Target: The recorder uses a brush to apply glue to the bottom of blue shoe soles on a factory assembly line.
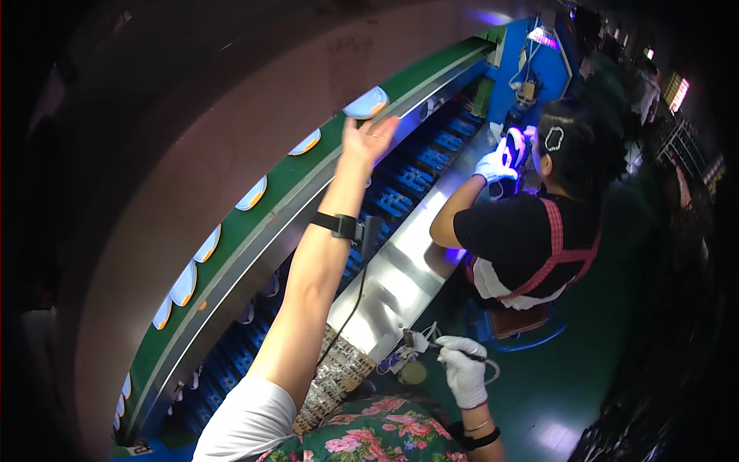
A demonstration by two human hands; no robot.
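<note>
My left hand (369,140) is bare and reaches far forward over the green conveyor belt (289,179). Its fingers are spread just below a light-blue, curved sole-like piece (367,102) with an orange edge; whether they touch it I cannot tell. A black strap with a small device (339,225) sits on that forearm. Low at the right, my right hand (464,372) wears a white glove. Its fingers are closed round a thin-handled tool (433,340) that looks like a brush. Beside that tool stands a small round pot (413,373).
Several similar pieces (183,283) lie along the belt. Below it runs a blue slatted rack (416,179), then a shiny metal bench (400,285). A co-worker (531,231) with white gloves sits at the right under a violet lamp (543,37). Patterned sheeting (335,377) covers the near bench end.
</note>
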